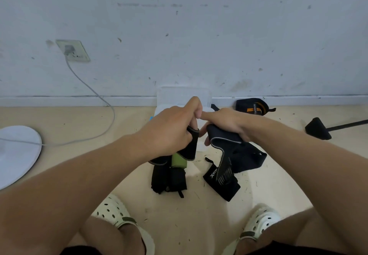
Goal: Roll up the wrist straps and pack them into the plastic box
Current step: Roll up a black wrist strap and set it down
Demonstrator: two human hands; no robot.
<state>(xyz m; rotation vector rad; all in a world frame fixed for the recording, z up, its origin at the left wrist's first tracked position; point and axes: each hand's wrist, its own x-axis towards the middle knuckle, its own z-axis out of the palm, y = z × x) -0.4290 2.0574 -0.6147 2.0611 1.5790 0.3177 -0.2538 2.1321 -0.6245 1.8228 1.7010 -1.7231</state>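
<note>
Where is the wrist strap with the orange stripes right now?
In the head view, the orange-striped wrist strap lies on the floor against the baseboard, right of the plastic box, beyond the right hand.

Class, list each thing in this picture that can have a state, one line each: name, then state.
Left hand: grips one end of a black strap.
Right hand: grips another black strap, unrolled and trailing to the floor.
Plastic box: by the wall, mostly hidden; open or closed unclear.
Orange-striped strap: rolled, on the floor by the wall.
Straps on floor: loose, not packed.
Plug: in the wall socket.
</note>
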